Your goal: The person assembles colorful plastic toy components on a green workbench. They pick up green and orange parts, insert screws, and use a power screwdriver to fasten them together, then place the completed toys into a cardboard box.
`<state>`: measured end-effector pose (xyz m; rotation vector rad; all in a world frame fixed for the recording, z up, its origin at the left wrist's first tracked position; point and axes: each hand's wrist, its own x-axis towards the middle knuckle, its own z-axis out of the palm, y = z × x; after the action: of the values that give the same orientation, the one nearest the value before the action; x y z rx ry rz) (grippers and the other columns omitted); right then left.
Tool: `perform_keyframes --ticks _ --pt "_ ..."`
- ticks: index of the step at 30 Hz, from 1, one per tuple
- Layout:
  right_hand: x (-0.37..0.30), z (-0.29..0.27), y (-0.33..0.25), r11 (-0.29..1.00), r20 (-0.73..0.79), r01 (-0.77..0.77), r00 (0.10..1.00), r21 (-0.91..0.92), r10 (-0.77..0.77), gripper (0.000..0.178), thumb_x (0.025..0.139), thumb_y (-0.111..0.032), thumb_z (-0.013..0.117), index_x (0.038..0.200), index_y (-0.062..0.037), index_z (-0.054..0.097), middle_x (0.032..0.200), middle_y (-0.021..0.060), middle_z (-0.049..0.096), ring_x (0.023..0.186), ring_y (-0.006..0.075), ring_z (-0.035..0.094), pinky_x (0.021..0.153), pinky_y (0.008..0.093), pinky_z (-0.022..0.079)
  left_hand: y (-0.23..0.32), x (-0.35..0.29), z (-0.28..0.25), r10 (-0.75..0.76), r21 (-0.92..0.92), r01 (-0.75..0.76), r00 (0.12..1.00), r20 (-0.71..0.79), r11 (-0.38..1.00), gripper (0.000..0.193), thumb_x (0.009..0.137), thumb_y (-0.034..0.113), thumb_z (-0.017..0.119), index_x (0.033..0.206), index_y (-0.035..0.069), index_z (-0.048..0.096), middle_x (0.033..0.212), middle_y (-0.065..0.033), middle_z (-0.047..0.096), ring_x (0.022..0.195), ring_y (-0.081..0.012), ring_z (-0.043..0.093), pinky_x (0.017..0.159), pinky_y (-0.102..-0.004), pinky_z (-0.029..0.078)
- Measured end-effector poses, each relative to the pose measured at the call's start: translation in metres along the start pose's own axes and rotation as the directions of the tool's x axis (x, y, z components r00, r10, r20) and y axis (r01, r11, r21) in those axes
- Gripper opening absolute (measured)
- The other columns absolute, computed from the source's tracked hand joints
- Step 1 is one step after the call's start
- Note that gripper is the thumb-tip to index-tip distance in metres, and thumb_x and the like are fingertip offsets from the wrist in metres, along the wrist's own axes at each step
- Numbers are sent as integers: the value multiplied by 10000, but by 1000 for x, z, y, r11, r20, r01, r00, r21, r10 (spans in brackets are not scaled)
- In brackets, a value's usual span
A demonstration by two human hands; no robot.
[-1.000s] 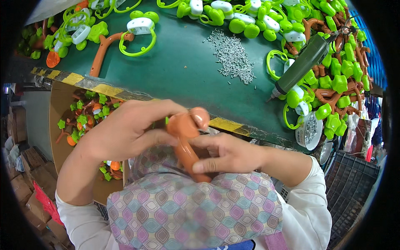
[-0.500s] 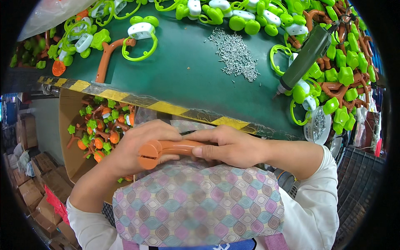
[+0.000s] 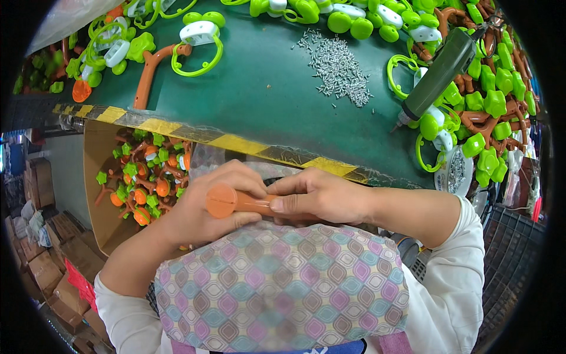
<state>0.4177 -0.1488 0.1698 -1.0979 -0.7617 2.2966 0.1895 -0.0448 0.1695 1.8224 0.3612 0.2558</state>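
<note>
Between my two hands, close to my body and below the bench edge, is a brown plastic branch-shaped part (image 3: 253,203). Its round, flat end with a thin seam across it points left and toward me. My left hand (image 3: 221,194) is wrapped around the part just behind that round end. My right hand (image 3: 312,197) pinches the stem farther right with thumb and fingers. The part's far end is hidden by my right hand and the patterned apron (image 3: 283,283).
A green bench (image 3: 247,106) with a striped edge lies ahead. On it are small screws (image 3: 342,68), a dark green electric screwdriver (image 3: 439,74), a brown branch (image 3: 150,74) and white-green ring pieces (image 3: 198,44). Green-brown parts heap at right. A cardboard box (image 3: 97,194) of assembled pieces stands left.
The brown part has turned in my hands: its round end faces up more, and the gap in the seam looks closed. My left thumb now lies along its near side.
</note>
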Motion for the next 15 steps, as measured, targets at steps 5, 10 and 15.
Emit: perform_keyframes --ticks 5,10,15 --pt "-2 -4 0 997 -8 -21 1000 71 21 349 1019 -251 569 1248 -7 669 913 8 650 766 75 547 699 233 462 8 6 -3 -39 24 38 998 43 999 334 765 21 830 1055 34 664 1037 -104 645 953 -250 651 811 -347 527" --pt "-2 -5 4 997 -12 40 999 -67 -41 353 1000 -276 604 1216 -13 697 864 8 653 758 68 553 712 234 465 18 9 4 -14 50 13 1000 19 999 321 775 17 822 1053 34 663 1038 -105 645 960 -263 656 818 -352 532" --pt "2 -1 11 989 -62 64 995 -133 -73 337 996 -278 613 1189 -20 712 898 15 688 813 70 581 766 256 485 15 7 5 -47 67 45 998 37 997 326 780 35 834 1061 41 668 1032 -100 645 951 -270 660 807 -357 537"
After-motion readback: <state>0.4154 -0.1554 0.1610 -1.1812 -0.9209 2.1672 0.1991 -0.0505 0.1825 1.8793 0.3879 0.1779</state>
